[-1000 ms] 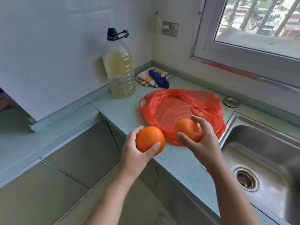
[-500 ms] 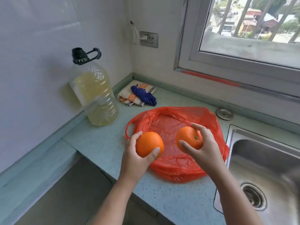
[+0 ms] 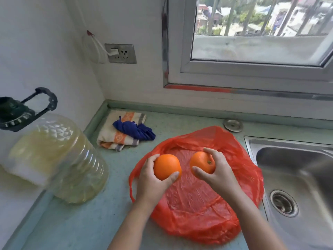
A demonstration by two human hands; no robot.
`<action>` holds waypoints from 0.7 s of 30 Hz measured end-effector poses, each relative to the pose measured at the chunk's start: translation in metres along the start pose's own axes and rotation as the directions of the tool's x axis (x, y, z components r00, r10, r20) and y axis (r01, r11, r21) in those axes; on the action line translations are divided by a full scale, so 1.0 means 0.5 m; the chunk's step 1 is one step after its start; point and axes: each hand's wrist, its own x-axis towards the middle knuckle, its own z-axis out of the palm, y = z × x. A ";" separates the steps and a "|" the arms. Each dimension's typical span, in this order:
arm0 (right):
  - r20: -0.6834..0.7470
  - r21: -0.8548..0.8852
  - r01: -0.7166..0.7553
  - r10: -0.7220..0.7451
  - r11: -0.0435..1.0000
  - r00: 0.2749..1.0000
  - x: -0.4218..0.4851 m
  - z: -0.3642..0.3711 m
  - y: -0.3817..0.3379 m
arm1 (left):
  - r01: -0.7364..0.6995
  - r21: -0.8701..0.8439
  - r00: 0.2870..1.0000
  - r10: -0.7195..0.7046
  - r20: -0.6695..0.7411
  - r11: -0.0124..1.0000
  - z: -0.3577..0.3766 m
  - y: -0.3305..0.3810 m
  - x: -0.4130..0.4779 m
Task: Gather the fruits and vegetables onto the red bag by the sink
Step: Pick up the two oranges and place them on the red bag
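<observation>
A red plastic bag [image 3: 194, 210] lies spread flat on the pale green counter, just left of the sink. My left hand [image 3: 150, 183] grips one orange [image 3: 166, 168] above the bag's left part. My right hand [image 3: 216, 175] holds a second orange [image 3: 202, 162], stem end facing me, over the bag's middle. Both oranges hang above the bag side by side, a small gap between them. Whether either touches the plastic I cannot tell.
A big oil bottle [image 3: 54, 156] with a black cap stands at the left by the wall. Folded cloths [image 3: 124, 132] lie in the back corner. The steel sink [image 3: 297, 186] is at the right, a round metal cap [image 3: 233, 125] behind the bag.
Both hands have carried the oranges forward from the counter's front edge to over the bag. The camera has moved closer and looks down more.
</observation>
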 end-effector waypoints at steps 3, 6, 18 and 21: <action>-0.038 -0.019 -0.032 0.031 0.999 0.999 0.026 0.024 0.009 | -0.064 0.058 0.996 0.060 0.066 0.996 0.003 -0.014 0.051; -0.055 -0.068 -0.056 0.052 0.996 0.997 0.046 0.040 0.025 | -0.139 0.079 0.985 0.130 0.110 0.987 0.014 -0.021 0.097; -0.150 -0.067 -0.203 0.192 0.977 0.970 0.108 0.071 0.119 | -0.464 0.273 0.870 0.376 0.319 0.843 0.112 -0.046 0.208; -0.154 -0.061 -0.210 0.199 0.976 0.968 0.120 0.081 0.134 | -0.523 0.349 0.843 0.412 0.347 0.777 0.127 -0.056 0.222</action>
